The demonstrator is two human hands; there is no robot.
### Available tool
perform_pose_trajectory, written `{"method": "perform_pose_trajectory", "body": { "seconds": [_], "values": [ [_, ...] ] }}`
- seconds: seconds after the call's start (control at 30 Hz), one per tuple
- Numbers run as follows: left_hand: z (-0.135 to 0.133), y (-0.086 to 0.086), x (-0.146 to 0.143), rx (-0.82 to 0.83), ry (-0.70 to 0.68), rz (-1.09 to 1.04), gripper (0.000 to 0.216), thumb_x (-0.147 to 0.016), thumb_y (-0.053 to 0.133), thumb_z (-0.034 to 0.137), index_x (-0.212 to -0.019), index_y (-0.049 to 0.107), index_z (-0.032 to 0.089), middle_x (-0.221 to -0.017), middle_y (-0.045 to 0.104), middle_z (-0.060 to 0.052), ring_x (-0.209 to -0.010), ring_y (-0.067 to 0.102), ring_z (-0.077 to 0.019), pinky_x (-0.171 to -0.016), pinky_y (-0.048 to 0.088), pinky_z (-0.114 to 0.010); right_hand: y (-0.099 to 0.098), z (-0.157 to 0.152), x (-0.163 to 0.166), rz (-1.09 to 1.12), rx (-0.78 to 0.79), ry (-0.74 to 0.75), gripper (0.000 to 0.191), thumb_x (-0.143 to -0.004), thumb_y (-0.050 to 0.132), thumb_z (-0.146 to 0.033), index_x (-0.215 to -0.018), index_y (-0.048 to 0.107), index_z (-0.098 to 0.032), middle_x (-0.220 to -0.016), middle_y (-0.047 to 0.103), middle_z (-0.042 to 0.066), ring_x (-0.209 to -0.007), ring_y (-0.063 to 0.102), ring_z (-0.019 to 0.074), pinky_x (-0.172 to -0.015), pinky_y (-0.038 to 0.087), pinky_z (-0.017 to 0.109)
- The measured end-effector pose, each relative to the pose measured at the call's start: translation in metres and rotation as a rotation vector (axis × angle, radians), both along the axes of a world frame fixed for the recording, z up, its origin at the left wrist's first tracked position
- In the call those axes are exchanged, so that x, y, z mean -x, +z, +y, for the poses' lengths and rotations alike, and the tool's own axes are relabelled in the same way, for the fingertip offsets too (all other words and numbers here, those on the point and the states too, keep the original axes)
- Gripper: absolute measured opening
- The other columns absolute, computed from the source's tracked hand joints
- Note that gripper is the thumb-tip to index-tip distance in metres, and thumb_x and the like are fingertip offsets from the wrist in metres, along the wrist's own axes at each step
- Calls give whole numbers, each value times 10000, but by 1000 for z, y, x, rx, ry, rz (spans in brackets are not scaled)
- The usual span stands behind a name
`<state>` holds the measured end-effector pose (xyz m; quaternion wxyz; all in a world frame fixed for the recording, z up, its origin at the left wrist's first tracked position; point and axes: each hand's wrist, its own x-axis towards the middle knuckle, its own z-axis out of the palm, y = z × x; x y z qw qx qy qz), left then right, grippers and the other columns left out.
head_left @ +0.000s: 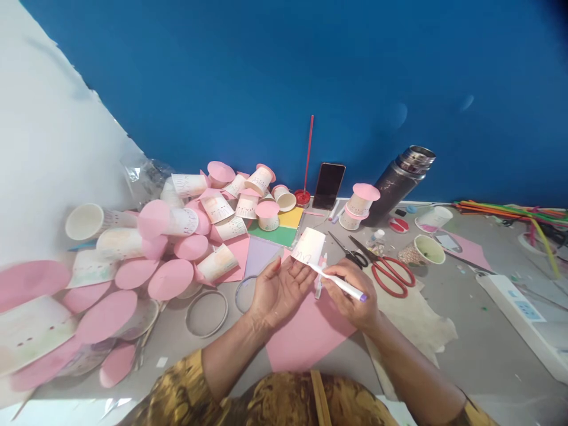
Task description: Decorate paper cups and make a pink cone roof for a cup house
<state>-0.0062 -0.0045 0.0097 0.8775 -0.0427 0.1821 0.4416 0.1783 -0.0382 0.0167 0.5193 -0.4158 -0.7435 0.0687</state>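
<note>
A white paper cup (309, 244) is upside down at the fingertips of my left hand (280, 293), which holds it palm up. Whether some fingers reach inside the rim, I cannot tell. Dark pen strokes show along the cup's lower edge. My right hand (354, 294) grips a white marker (344, 284) with a purple end, its tip touching or nearly touching the cup near those strokes. Beneath both hands lies a sheet of pink paper (306, 340). A second slim pen (318, 289) lies beside the right fingers, partly hidden.
Paper cups with pink discs (171, 279) are heaped on the left. Two rings (206, 313) lie near my left wrist. To the right are red-handled scissors (393, 275), black scissors (355, 255), a dark flask (394, 186) and a power strip (523, 319). A phone (329, 185) leans against the blue wall.
</note>
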Motion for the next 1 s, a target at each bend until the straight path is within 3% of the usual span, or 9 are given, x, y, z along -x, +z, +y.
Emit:
{"method": "perform_pose_trajectory", "body": {
  "seconds": [0.17,0.27,0.37,0.5,0.57,0.73,1.0],
  "values": [
    [0,1,0,30,9,24,290,-1011,481,324,-1122,664,128,-1142,788,-145,-1146,735,-270,-1119,501,-454,-2,0,-1,29,3,-93,114,-952,652,-141,-1037,659,-216,-794,679,28,-679,609,173,-621,490,305],
    [1,2,1,77,24,24,298,-1012,478,317,-1146,652,115,-1107,792,-149,-1101,750,-267,-1082,528,-442,-3,0,-1,25,9,-59,114,-947,652,-140,-1034,654,-213,-746,652,10,-653,591,168,-613,478,301],
    [1,4,2,105,28,14,356,-1011,475,310,-1248,621,89,-1081,793,-156,-1058,760,-262,-1043,548,-427,-3,0,-1,15,17,-13,125,-945,651,-140,-1046,651,-212,-725,644,3,-664,600,174,-618,479,299],
    [1,6,3,107,21,0,500,-1018,455,313,-1432,506,37,-1146,777,-194,-1087,752,-274,-1028,551,-419,-2,0,-2,47,12,-90,107,-943,662,-148,-1027,658,-213,-787,679,23,-677,608,170,-621,482,295],
    [2,6,3,113,32,4,527,-1019,450,307,-1466,471,28,-1133,779,-198,-1048,761,-273,-985,569,-409,-1,1,-2,41,16,-60,98,-941,661,-153,-1019,657,-214,-759,668,15,-661,602,168,-615,482,294],
    [4,6,4,137,54,21,541,-1019,444,304,-1468,457,3,-1076,780,-209,-928,772,-273,-841,603,-385,0,1,-2,27,17,-23,105,-943,641,-150,-1023,653,-217,-743,671,13,-661,613,173,-614,487,299],
    [5,7,6,145,68,32,479,-1021,438,330,-1389,520,34,-1011,778,-188,-880,760,-269,-785,606,-379,1,-4,-4,104,78,0,115,-966,597,-155,-1023,656,-235,-719,705,0,-658,655,173,-642,536,303]
  ]
}}
